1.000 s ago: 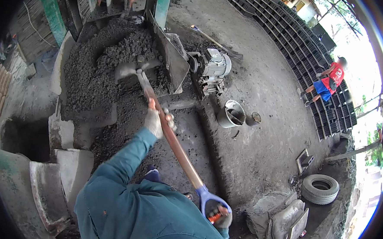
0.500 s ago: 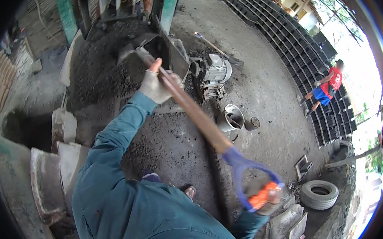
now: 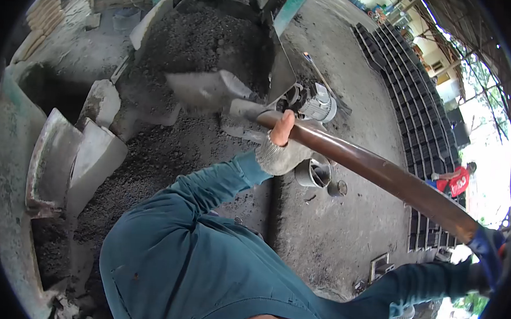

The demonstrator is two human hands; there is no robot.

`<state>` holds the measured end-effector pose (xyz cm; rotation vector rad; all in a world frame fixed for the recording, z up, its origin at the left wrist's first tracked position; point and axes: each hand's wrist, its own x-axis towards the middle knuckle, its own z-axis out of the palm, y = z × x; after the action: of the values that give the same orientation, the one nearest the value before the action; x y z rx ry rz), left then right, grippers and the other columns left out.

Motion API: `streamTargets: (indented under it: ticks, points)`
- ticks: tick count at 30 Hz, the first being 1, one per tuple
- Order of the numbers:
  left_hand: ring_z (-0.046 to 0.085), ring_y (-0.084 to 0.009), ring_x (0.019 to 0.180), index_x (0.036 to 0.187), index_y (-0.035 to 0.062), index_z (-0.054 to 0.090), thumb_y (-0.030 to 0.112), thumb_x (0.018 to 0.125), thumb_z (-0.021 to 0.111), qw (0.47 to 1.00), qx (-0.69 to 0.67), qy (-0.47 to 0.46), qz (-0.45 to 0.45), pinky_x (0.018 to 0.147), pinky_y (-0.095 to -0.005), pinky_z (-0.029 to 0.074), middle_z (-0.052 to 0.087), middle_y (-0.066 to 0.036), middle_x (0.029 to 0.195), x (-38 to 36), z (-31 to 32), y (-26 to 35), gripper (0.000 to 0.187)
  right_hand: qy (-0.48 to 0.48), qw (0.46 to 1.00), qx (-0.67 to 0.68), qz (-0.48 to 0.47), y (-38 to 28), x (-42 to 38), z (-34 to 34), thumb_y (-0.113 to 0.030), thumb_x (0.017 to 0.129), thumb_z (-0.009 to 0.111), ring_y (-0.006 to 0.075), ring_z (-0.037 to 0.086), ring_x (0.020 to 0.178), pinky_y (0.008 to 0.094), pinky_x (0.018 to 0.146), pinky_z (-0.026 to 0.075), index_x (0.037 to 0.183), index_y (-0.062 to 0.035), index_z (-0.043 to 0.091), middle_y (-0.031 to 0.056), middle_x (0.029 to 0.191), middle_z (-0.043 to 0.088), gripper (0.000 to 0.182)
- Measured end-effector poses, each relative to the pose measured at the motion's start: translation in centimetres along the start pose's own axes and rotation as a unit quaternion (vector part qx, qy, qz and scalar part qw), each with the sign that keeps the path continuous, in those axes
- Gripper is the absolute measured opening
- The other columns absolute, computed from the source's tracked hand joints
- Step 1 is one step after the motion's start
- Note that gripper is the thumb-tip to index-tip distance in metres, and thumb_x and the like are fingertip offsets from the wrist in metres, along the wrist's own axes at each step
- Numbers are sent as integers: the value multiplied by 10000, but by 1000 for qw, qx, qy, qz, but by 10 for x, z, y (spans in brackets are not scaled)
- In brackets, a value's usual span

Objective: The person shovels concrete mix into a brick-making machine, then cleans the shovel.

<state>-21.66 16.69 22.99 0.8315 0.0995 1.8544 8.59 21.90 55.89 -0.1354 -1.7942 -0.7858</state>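
Observation:
A shovel (image 3: 382,172) lies slantwise across my view, its brown shaft rising to the left. My left hand (image 3: 279,149), in a pale knitted glove with the thumb bare, is closed round the shaft near the blade. At the far right edge, my right hand (image 3: 479,280) is at the blue D-shaped handle (image 3: 489,250); its fingers are dark and partly hidden. The grey blade (image 3: 207,90) is blurred and hangs over dark, crumbly material (image 3: 198,41) in a trough.
A grey electric motor (image 3: 319,105) stands beside the trough. Right of my left hand are a bucket (image 3: 311,173) and a small can (image 3: 338,188). Curved slabs (image 3: 96,157) lean at left by a pit. A person in red (image 3: 458,180) is near racks of dark blocks (image 3: 409,87).
The shovel has swung flatter, its handle moving to the right edge with my right hand. My left hand appears farther right and lower. The view has turned.

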Motion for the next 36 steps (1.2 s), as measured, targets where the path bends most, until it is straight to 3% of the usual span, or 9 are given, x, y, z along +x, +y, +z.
streamTargets:
  ticks: [5,11,16,19,20,22,25,27,36]
  points:
    - [499,-478,1225,1206,-57,561,876,827,244,985,-121,98,73,1017,-682,338,541,-305,1296,-11,-39,50,1055,53,997,25,-40,-42,63,86,-135,808,711,207,665,707,310,643,526,938,-16,668,96,811,672,181]
    - [509,-423,1188,933,15,615,655,774,563,944,-181,269,55,1036,-663,303,597,-230,1137,45,-214,178,662,-47,980,188,36,-157,29,178,-57,751,753,187,675,702,281,622,521,955,-57,665,80,811,678,222]
    - [544,-309,700,762,70,552,429,790,668,868,-123,480,-21,798,-503,480,524,-82,679,71,-258,190,378,-115,928,112,337,-190,-141,199,-4,707,729,193,679,743,328,630,530,891,-78,648,92,778,668,215]
    - [528,-271,673,773,88,491,283,844,645,860,-86,502,34,750,-459,490,481,-68,675,93,-313,193,258,-126,884,66,445,-223,-223,218,-13,753,715,175,657,676,322,625,528,846,-75,647,87,741,665,131]
    - [518,-244,658,796,109,439,191,888,603,826,-64,561,7,709,-446,482,472,-57,684,102,-290,194,205,-146,846,97,504,-227,-267,225,-42,778,708,198,654,688,331,637,519,853,-48,637,85,751,660,104]
    - [528,-241,675,837,113,465,233,904,630,905,-51,423,2,719,-467,484,486,-54,701,82,-287,156,214,-197,747,211,599,-211,-335,212,-73,816,677,225,633,658,355,605,501,848,-19,628,80,745,645,79]
    - [570,-262,777,862,103,536,268,880,683,963,-29,264,-41,809,-483,491,539,-66,769,8,-193,107,221,-184,362,361,840,-166,-447,162,-71,841,603,219,576,546,382,465,458,866,-25,636,88,722,614,62]
    - [586,-289,865,867,99,575,274,868,696,978,12,203,-47,885,-506,479,576,-84,852,-53,-147,72,213,-265,328,308,853,-149,-489,118,-71,838,582,198,580,532,360,422,453,880,-19,623,101,736,615,78]
    - [587,-310,843,812,37,553,155,860,668,758,-70,646,52,889,-503,491,568,-122,814,-335,-102,-98,171,-554,435,269,657,-148,-610,46,-131,823,703,202,653,731,325,637,536,1026,24,681,132,869,691,256]
